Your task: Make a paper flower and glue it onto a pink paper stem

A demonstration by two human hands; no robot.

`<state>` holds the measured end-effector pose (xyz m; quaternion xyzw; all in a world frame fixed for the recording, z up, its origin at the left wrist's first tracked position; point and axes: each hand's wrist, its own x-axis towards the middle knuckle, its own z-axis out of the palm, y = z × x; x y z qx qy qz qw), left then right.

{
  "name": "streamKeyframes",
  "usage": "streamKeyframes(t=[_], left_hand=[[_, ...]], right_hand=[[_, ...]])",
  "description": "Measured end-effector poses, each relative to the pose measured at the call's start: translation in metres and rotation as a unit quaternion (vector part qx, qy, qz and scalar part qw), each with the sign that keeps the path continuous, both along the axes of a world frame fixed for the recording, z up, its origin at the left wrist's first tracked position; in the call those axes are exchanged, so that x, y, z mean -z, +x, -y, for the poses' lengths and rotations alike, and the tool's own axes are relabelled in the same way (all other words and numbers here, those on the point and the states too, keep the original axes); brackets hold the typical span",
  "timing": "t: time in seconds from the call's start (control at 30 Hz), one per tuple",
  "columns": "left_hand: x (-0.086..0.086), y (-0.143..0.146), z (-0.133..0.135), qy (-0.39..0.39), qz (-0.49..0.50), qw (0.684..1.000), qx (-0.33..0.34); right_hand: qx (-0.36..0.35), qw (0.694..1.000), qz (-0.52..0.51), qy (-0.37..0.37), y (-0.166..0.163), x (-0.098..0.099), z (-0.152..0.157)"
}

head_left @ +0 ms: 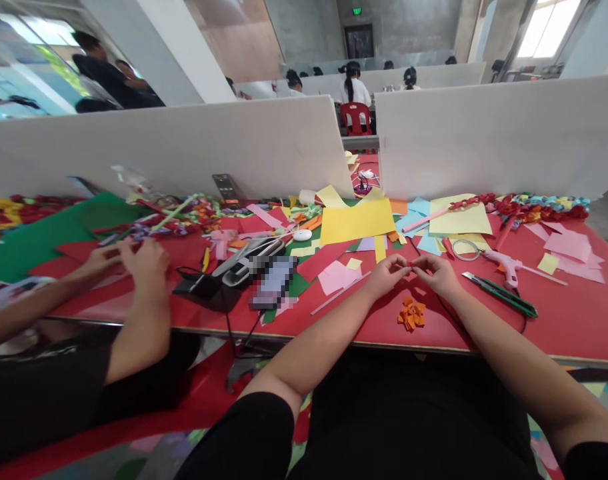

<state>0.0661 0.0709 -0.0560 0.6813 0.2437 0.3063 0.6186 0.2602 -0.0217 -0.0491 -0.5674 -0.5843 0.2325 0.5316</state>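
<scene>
My left hand (390, 275) and my right hand (438, 276) meet over the red tabletop, fingertips pinched together. Between them is a small red piece (411, 265), seemingly paper, mostly covered by the fingers. Just below lies a little heap of orange paper pieces (411, 315). To the right of my right hand rest a pink glue gun (510, 268) with a stick in its back, a green utility knife (504, 297) and a roll of tape (465, 250). A yellow paper sheet (357, 222) lies beyond my hands, and pink paper (337, 277) is left of them.
A co-worker's hands (144, 257) work at the left. Between us are a phone (274, 283), a grey case (249, 261) and cables. White partition boards (484, 137) stand along the back edge, with paper chains (549, 207) before them. Pink sheets (569, 247) lie far right.
</scene>
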Motion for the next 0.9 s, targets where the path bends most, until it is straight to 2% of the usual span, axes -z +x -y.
streamKeyframes(t=[0.33,0.5,0.67,0.9], left_hand=[[-0.005,-0.002,0.007,0.134,-0.033,0.990,-0.014],[-0.007,-0.002,0.009,0.141,-0.047,0.989,-0.023],[-0.011,-0.003,0.013,0.151,-0.056,0.987,-0.021],[-0.012,-0.003,0.012,0.154,-0.089,0.983,-0.042]], right_hand=[[0.053,0.998,0.025,0.008,-0.007,0.000,0.005],[0.051,0.999,-0.004,-0.017,-0.007,0.001,0.004],[0.016,0.997,-0.053,-0.060,-0.003,0.001,0.002],[0.012,0.997,-0.045,-0.067,-0.001,0.002,0.001]])
